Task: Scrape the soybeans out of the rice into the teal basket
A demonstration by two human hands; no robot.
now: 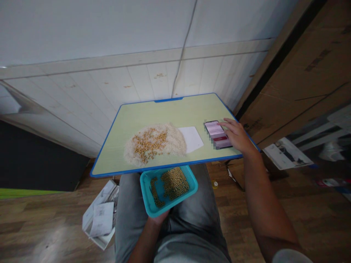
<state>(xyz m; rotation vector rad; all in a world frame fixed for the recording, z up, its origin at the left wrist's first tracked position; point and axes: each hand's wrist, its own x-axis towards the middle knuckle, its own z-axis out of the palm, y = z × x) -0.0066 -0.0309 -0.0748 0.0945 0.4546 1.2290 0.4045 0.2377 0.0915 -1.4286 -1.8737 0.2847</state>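
A teal tray [169,190] with round tan beans in it is held over the lap, below the table's front edge. Under its near rim is my left hand [159,217], gripping it from below with the fingers mostly hidden. My right hand [235,133] rests over the right side of a phone [216,133], fingers spread, a fingertip at its lit screen. On the pale green table [170,111] lies a pile of white rice [175,140] with beans [148,144] scattered on top. A white card [192,138] sticks out from the pile's right side.
The table's blue edge runs just above the knees. A white wall with a hanging cable stands behind it. Large cardboard [307,73] leans at the right. An open white box [101,215] sits on the floor at the left, and a printed sheet [287,153] is at the right.
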